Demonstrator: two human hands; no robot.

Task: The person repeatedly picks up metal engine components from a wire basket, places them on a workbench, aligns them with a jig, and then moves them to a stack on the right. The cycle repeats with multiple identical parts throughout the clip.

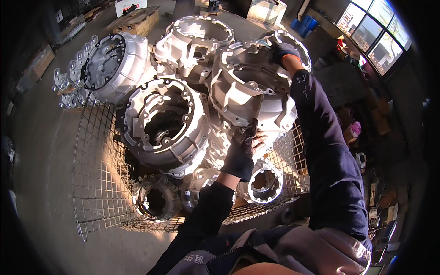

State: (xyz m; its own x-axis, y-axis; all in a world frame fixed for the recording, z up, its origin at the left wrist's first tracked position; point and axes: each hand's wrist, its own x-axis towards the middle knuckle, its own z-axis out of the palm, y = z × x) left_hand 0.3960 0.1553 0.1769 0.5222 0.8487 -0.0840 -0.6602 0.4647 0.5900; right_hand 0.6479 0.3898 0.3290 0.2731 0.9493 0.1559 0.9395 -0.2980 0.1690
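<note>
concrete workshop floor, sunlit in patches, carries a wire mesh cage [98,151] heaped with cast aluminium housings. the person, in dark sleeves, has both gloved hands on the topmost bell housing [250,94], which lies tilted on the pile toward the cage's far right corner. the left hand [245,146] is pressed up against the housing's near lower edge, fingers closed round the rim as far as can be seen. the right hand [285,51] is clamped over the far rim at the top of the casting. by my reading, the step in hand is lifting or turning this housing on the stack; the next move calls for a firm two-sided grip and care that the neighbouring castings do not shift, since it rests against a large ribbed housing [165,123] to its left and smaller flanged rings [265,183] near the cage's front edge.

beyond the cage's far left corner stands a domed housing [110,66] with a dark gasket ring. wooden crates [137,20] sit on the floor behind, with a white sign with red marks [130,7] above them, and blue bins [305,24] near the windows.
</note>
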